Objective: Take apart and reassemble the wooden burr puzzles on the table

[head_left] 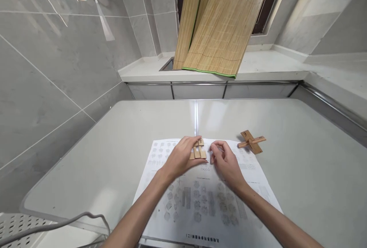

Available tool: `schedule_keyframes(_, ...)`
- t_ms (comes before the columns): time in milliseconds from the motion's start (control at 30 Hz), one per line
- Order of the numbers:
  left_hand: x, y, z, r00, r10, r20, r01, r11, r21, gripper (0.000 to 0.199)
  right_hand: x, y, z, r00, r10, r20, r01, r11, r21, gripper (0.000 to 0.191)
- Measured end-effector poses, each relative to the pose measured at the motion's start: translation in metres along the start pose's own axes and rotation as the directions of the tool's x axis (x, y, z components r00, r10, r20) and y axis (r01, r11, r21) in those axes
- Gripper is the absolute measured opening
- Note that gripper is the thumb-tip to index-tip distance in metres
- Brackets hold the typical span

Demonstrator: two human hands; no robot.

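Observation:
Small flat wooden pieces [202, 154] with notches lie over the upper part of a printed paper sheet [200, 209]. My left hand [183, 154] is closed around them from the left, thumb along their near edge and fingers at the far edge. Just right of the pieces, my right hand [225, 160] is apart from them with its fingers curled and pressed together; whatever may be between the fingertips is too small to make out. Several wooden pieces joined in a cross [251, 142], one marked with a dark character, rest at the sheet's upper right edge.
The pale table [129, 125] has a seam down its middle. A grey cable [69, 222] crosses the lower left corner by a perforated white rack [17, 227]. Beyond the table is a white ledge [272, 66], with a bamboo mat [220, 26] leaning at the window.

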State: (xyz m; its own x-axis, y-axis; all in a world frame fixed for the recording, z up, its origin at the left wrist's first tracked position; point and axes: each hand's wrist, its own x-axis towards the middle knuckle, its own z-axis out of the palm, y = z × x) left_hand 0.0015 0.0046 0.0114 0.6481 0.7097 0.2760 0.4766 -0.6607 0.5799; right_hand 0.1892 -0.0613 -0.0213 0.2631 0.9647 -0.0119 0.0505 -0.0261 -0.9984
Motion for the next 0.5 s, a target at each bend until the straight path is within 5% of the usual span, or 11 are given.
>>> schedule_keyframes(100, 0.008, 0.012, 0.013, 0.991, 0.130, 0.031, -0.128, 0.990, -0.065, 0.072, 0.004, 0.001, -0.003, 1.000, 0.009, 0.016, -0.008, 0.998, -0.066, 0.046)
schedule_keyframes(267, 0.004, 0.008, 0.023, 0.991, 0.136, 0.008, -0.134, 0.983, -0.123, 0.074, 0.005, -0.004, -0.005, 0.995, -0.028, 0.095, 0.047, 0.978, -0.202, 0.043)
schedule_keyframes(500, -0.002, 0.004, 0.022, 0.994, 0.106, 0.014, -0.104, 0.987, -0.119, 0.084, 0.007, 0.001, -0.006, 0.999, 0.008, 0.041, -0.009, 1.000, 0.028, 0.043)
